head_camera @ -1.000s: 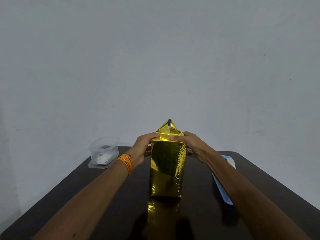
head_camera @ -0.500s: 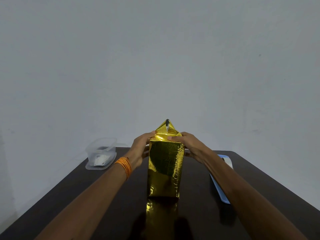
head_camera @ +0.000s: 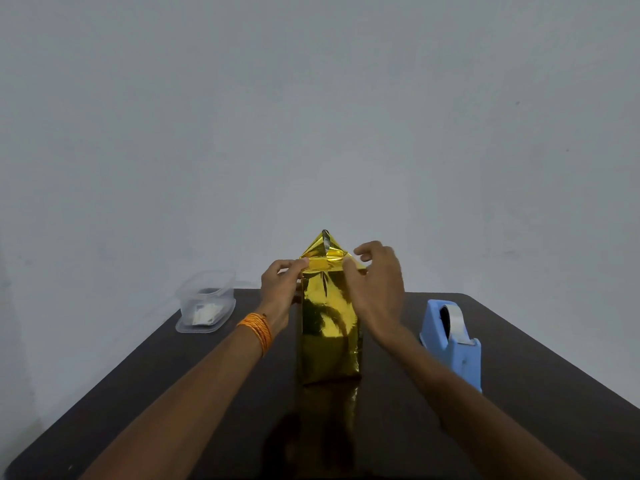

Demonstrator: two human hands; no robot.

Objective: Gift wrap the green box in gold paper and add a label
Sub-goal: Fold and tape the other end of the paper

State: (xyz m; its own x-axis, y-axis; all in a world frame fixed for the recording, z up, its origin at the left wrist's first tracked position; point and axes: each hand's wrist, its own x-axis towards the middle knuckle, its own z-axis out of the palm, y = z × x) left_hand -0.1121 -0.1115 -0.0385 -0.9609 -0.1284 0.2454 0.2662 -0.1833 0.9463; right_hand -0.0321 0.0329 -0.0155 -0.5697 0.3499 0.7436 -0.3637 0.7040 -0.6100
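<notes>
Gold paper (head_camera: 329, 323) is wrapped over the green box, hidden entirely, upright on the table (head_camera: 519, 375). Its top fold is pinched by the left hand (head_camera: 280, 289); the blurred right hand (head_camera: 375, 292) is spread loosely, contact unclear.

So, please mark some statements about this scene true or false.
1. The tall box wrapped in shiny gold paper stands upright on the dark glossy table. True.
2. The clear plastic container is empty. False: something white lies inside.
3. The blue plastic tape dispenser stands right of the box. True.
4. The right hand grips the dispenser. False: it is open, near the box's top.
5. The left hand pinches the box's top edge. True.
</notes>
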